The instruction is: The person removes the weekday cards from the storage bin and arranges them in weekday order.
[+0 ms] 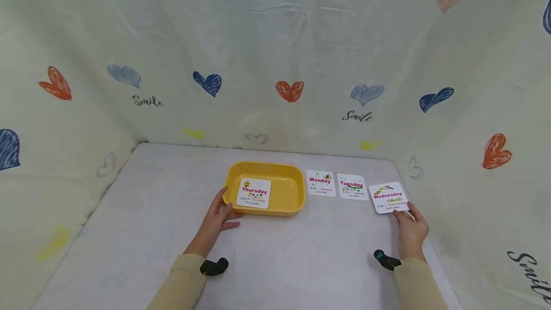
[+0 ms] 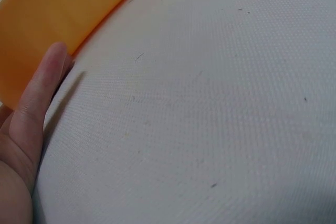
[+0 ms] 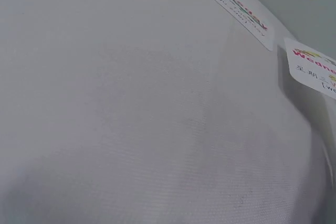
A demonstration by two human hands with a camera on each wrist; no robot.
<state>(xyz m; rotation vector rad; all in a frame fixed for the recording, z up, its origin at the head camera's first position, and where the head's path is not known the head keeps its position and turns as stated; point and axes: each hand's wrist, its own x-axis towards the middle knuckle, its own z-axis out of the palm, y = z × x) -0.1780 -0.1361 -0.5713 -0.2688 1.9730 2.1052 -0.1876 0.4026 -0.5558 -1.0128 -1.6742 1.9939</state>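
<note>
My left hand (image 1: 211,226) grips the front left corner of a yellow plastic tray (image 1: 284,190). In the left wrist view, a digit of the hand (image 2: 26,124) lies along the outer wall of the tray (image 2: 58,9). A white Thursday card (image 1: 254,193) lies in the left part of the tray. Over at the right, my right hand (image 1: 412,231) pinches the near edge of a Wednesday card (image 1: 389,198) between thumb and fingers. That Wednesday card (image 3: 310,74) is tilted and casts a shadow on the cloth in the right wrist view, where the hand is out of sight.
Right of the tray, a Monday card (image 1: 320,183) and a Tuesday card (image 1: 352,187) lie side by side, leading toward the Wednesday card. White cloth (image 1: 292,262) covers the table. A heart-printed curtain (image 1: 258,47) hangs behind and along both sides.
</note>
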